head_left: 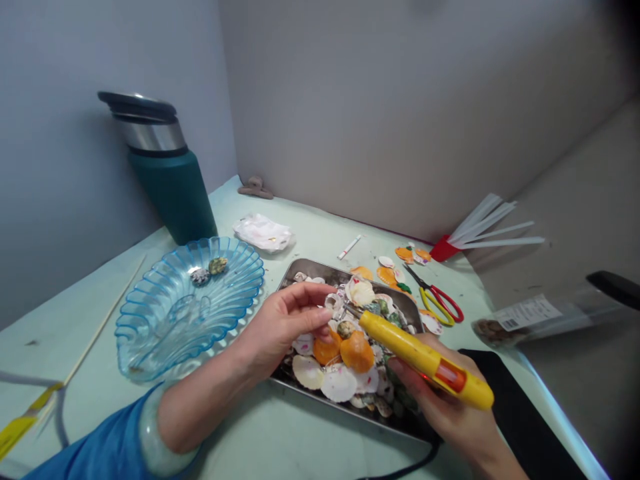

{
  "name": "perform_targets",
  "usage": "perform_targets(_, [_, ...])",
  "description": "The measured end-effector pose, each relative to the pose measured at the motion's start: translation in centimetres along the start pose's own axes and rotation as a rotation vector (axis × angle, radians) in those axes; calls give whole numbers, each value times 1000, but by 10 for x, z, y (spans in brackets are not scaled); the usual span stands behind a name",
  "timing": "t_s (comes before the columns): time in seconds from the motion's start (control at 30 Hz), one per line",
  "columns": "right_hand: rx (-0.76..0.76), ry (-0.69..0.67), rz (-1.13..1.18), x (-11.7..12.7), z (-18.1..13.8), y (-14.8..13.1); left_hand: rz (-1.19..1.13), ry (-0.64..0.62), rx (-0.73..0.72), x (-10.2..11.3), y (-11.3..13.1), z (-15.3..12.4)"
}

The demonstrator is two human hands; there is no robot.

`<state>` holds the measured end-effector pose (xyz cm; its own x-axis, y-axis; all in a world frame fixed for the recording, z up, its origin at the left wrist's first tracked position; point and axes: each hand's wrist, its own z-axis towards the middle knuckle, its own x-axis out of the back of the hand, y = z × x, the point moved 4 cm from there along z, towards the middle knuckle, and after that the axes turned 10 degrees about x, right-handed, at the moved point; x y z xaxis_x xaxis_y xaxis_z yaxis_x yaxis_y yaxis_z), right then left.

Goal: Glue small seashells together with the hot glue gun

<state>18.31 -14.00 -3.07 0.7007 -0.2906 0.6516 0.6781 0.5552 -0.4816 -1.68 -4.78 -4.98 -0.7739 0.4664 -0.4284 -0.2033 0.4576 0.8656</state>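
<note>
My left hand (280, 327) hovers over a metal tray (320, 272) filled with several seashells, its fingers pinched on a small pale shell (333, 303). My right hand (443, 400) grips a yellow glue gun (425, 360) with an orange trigger part; its metal tip points at the small shell between my left fingers. Orange and white scallop shells (356, 351) lie in the tray just under the gun.
A blue shell-shaped glass dish (165, 313) with two small shells stands at the left, a teal flask (167, 177) behind it. Scissors (437, 299), loose shells, a white packet (263, 232) and glue sticks (487, 227) lie beyond the tray. A wooden skewer (100, 327) rests far left.
</note>
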Motion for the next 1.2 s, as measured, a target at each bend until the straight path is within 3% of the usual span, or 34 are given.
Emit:
perform_targets(0.7, [54,-35,32,0,5,-7,0,13,-36,0,1,0])
perform_targets(0.93, [-14,-12,34,0,0,-2,-6,0,-17,-1,1,-1])
perform_targets(1.2, [43,-6,15,-1,7,-7,-19,-9,3,-2,2,-1])
